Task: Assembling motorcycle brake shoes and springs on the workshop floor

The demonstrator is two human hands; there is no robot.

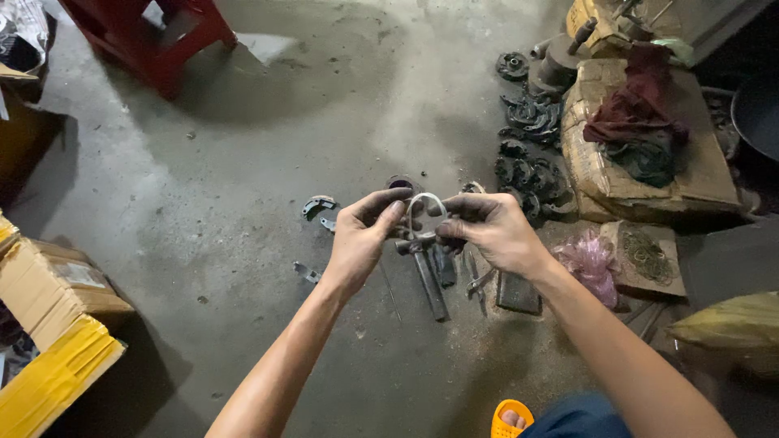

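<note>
Near: yellow sandal [512, 418] on concrete floor [243, 203]. Left hand [363, 240] and right hand [488, 230] both pinched shut on curved metal clip [426, 203] — held mid-air above hammer [428, 276]. Step looks like fitting or bending clip; next move wants steady two-hand grip. Near left: yellow-taped carton [49, 341]. Far right: taped brown carton [641, 166] under dark rag [637, 105].

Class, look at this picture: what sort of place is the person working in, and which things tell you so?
Probably a small repair workshop: bare concrete floor, a heap of dark metal parts, and a hammer lying beneath the left hand and right hand, both grimy.
</note>
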